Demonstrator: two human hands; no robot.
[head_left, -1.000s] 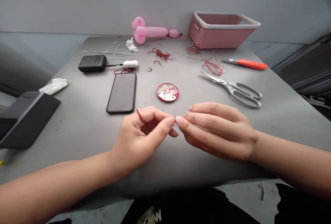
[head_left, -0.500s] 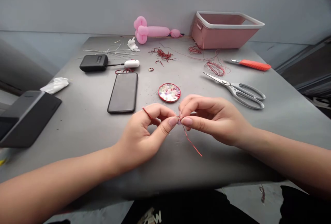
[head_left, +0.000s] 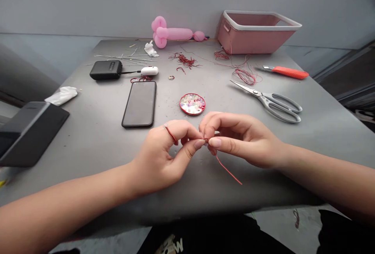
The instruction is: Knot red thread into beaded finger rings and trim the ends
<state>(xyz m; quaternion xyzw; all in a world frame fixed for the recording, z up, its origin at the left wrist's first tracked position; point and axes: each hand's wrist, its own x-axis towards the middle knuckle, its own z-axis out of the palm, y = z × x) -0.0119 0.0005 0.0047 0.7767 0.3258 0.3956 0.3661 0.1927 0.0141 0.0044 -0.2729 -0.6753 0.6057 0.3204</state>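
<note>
The bare left hand [head_left: 164, 154] has thumb and index fingertip clamped on a thin red cord [head_left: 230, 173], held above the smooth grey tabletop [head_left: 96, 117]. The bare right hand [head_left: 244, 136] pinches the cord just beside that grip, thumb against fingertips. The cord's loose end slants down to the right, below the right hand, and a red strand [head_left: 170, 133] crosses the left index finger. Just beyond the hands sits a round, red-rimmed dish of pastel beads [head_left: 191, 114], between a black rectangular phone [head_left: 139, 104] and grey-handled metal scissors [head_left: 261, 97]
</note>
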